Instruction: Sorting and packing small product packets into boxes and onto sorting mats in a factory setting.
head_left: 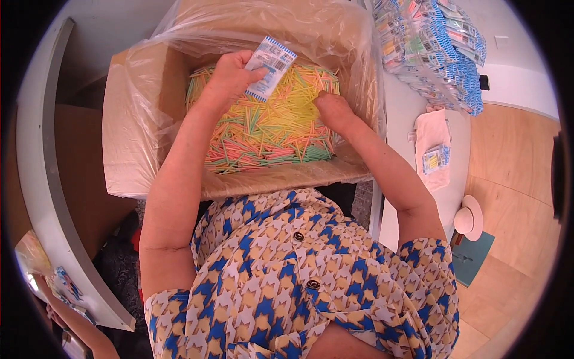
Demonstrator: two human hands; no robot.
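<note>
Currently, the packet [270, 67] sits pinched in the closed left hand [232, 76], above the sticks [269, 128] filling the lined box [134, 119]. Right hand [332, 109] digs into the sticks, fingers curled; its grip cannot be told.

Packet held over box of coloured sticks

Small flat packet [270, 67], white with blue-striped edges and printed panels, tilted on a diagonal, its lower end pinched in the left hand [230, 76], upper end free above the heap. Below it a dense heap of thin sticks [269, 128] in yellow, pink, orange and green, lying criss-cross, many roughly parallel, mounded high. The heap fills a brown cardboard box [134, 173] lined with a clear, crinkled plastic bag [353, 36], whose mouth is folded out over the box walls. The right hand [333, 110] is pressed fingertips-down into the heap's right side, partly buried among the yellow sticks.
</note>
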